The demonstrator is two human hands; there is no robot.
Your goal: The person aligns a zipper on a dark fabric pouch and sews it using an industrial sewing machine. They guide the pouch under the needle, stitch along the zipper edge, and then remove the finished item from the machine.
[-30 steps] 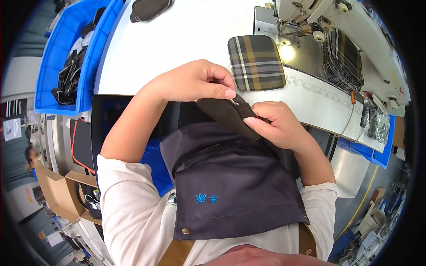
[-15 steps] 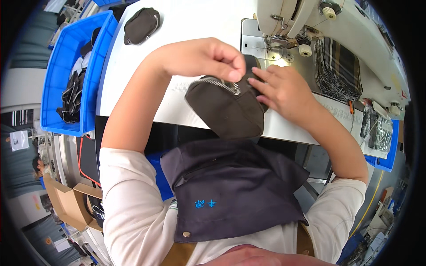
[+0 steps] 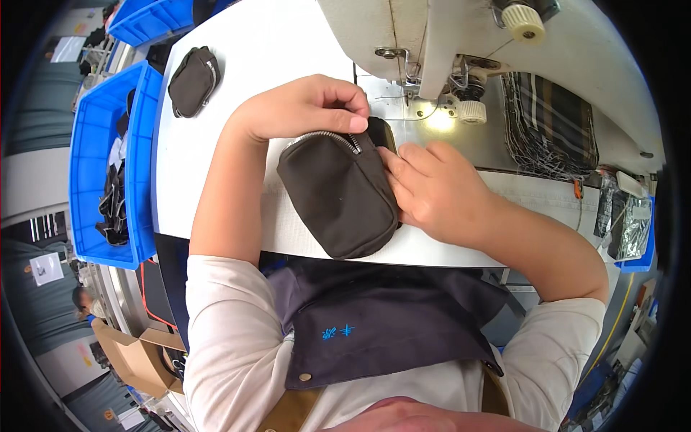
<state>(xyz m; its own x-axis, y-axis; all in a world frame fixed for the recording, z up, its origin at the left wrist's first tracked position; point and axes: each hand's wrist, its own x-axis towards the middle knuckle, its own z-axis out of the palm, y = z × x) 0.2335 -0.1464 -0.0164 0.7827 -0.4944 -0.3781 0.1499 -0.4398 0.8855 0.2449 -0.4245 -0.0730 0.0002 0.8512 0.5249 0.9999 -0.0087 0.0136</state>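
Observation:
A dark brown zippered pouch (image 3: 338, 198) is held over the front of the white table, its metal zipper along the upper edge. My left hand (image 3: 317, 108) is closed at the zipper end, thumb and curled fingers pinching the pouch's top edge. Against the pouch's right side, my right hand (image 3: 435, 191) is closed with its fingers on the edge; some fingertips are hidden behind it. The sewing machine (image 3: 432, 43) stands just beyond, its needle area lit. A second, similar pouch (image 3: 193, 81) lies at the table's far left.
To the left stands a blue bin (image 3: 147, 165) with dark fabric pieces inside. A stack of striped fabric panels (image 3: 551, 122) lies right of the needle area. Clear plastic packets (image 3: 630, 227) sit near the table's right end. An open cardboard box (image 3: 133, 356) is at lower left.
The pouch has turned slightly and now shows more of its front face. My right hand has moved left and lower along its side. The whole view has shifted nearer the machine.

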